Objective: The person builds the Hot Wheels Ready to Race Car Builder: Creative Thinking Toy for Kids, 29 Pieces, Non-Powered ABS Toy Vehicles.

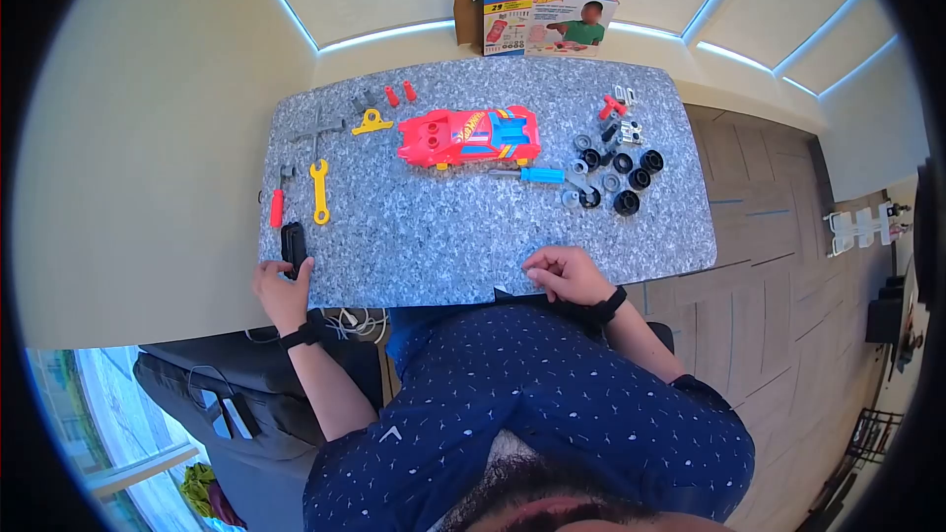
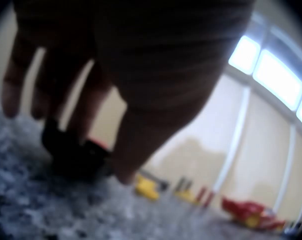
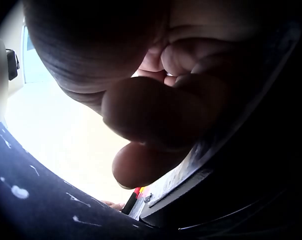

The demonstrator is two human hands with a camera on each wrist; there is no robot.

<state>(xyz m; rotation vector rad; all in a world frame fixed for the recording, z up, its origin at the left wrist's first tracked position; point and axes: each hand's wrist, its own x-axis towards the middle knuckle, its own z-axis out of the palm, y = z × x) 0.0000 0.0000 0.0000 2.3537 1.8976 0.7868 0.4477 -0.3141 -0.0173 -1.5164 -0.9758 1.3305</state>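
Note:
My left hand (image 1: 284,288) is at the table's front left corner, thumb and fingers on either side of the near end of a black oblong piece (image 1: 293,244). In the left wrist view the black piece (image 2: 73,157) sits low over the tabletop between thumb and fingers, blurred and dark. By the front edge, my right hand (image 1: 569,274) rests with loosely curled fingers and holds nothing. A red-handled tool (image 1: 277,207) and a yellow wrench (image 1: 319,192) lie just beyond the left hand. A red toy car (image 1: 468,136) stands mid-table.
On the speckled table (image 1: 424,236), a blue screwdriver (image 1: 540,175) lies below the car. Several black wheels (image 1: 640,178) and grey parts cluster at right. A yellow piece (image 1: 371,122), red pegs (image 1: 400,94) and a grey tool (image 1: 315,127) lie back left. A toy box (image 1: 548,20) stands behind.

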